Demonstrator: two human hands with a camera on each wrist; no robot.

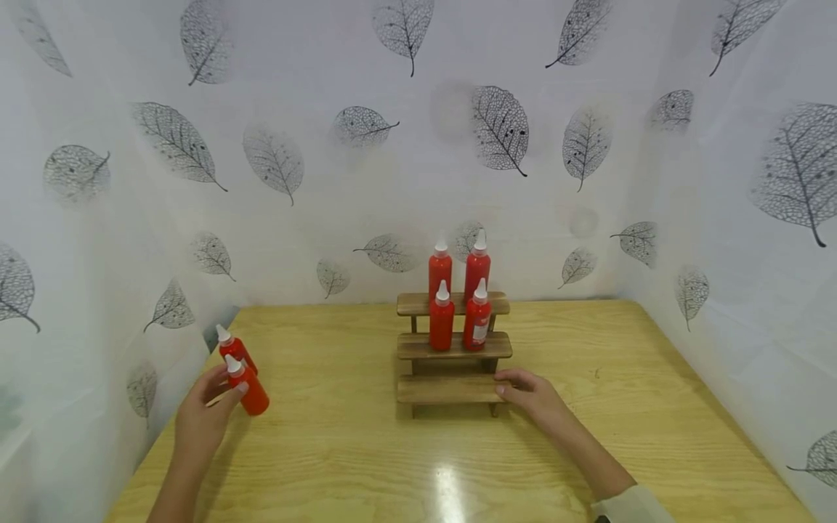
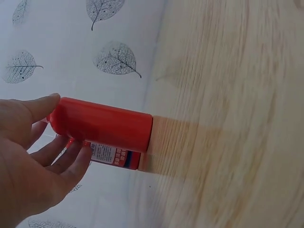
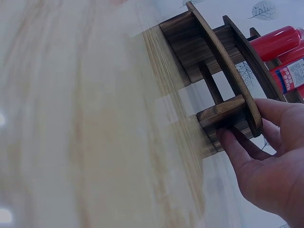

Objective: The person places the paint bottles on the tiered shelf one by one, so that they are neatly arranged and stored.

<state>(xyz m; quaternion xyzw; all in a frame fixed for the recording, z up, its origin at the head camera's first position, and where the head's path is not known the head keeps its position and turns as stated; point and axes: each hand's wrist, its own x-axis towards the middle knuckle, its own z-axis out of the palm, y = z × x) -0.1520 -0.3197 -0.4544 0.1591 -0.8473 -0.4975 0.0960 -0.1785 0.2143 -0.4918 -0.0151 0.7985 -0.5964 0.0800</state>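
At the table's left side my left hand [image 1: 201,420] holds a red squeeze bottle [image 1: 253,396] with a white pointed cap, thumb and fingers around its upper part. In the left wrist view that bottle [image 2: 107,124] overlaps a second red bottle [image 2: 128,159] with a printed label, which stands right behind it. My right hand [image 1: 535,401] grips the right end of the lowest step of a three-tier wooden rack [image 1: 445,390]. Seen from the right wrist, the thumb is below the step [image 3: 223,114] and the fingers lie along its end.
Two red bottles stand on the rack's top tier [image 1: 413,303], and two more, one labelled bottle [image 1: 477,323] among them, on the middle tier. The lowest tier is bare. White leaf-print sheets [image 1: 314,181] enclose the wooden table [image 1: 327,450] at the back and sides.
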